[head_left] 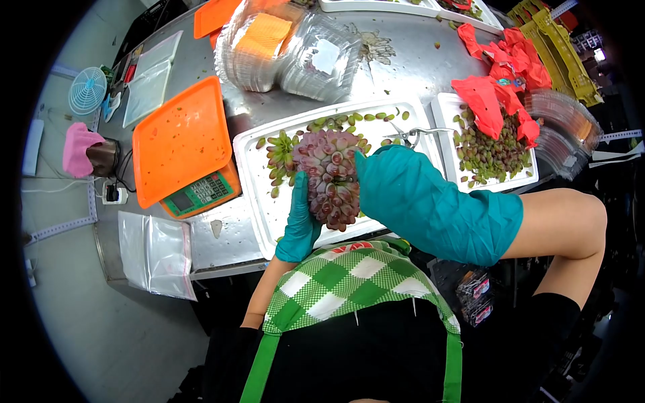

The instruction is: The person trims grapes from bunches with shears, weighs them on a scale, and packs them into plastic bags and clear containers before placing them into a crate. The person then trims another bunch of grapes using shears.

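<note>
A large purple-red succulent cluster [332, 181] is held up over the white tray [259, 218]. My left hand [299, 225], in a teal glove, grips it from the left and below. At its right edge is my right hand [386, 181], also gloved, with bent fingers against the plant; most of those fingertips are hidden behind the hand. A smaller green succulent [281, 151] lies in the tray just left of the cluster, among scattered loose leaves. Metal snips [413, 136] lie near the tray's right side, just beyond my right hand.
An orange-topped scale [185, 144] stands left, with clear plastic bags [154, 248] at the table edge. Stacked clear containers [289, 54] are behind the tray. At right, another white tray [440, 111] holds many leaves [490, 158] under crumpled red wrapping [480, 101].
</note>
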`<state>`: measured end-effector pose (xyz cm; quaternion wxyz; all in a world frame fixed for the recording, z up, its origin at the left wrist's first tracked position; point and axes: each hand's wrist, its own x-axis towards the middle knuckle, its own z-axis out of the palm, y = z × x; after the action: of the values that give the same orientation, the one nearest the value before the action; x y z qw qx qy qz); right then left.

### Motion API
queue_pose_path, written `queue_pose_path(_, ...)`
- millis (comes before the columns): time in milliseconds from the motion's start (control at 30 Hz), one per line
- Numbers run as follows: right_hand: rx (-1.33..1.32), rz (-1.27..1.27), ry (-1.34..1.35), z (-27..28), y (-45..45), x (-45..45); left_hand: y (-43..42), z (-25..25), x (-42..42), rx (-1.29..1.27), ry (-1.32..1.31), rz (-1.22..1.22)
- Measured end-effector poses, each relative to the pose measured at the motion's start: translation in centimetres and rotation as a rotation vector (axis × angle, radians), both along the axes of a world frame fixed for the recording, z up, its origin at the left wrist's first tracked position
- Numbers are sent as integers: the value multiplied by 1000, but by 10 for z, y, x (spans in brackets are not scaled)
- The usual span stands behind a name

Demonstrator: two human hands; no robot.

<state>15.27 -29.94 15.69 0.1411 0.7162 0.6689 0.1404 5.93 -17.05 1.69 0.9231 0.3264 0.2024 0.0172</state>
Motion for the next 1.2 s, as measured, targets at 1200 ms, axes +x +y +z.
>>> queue_pose_path(1200,-128,-224,482,27,-15,30,3,-14,6,-99,-57,206)
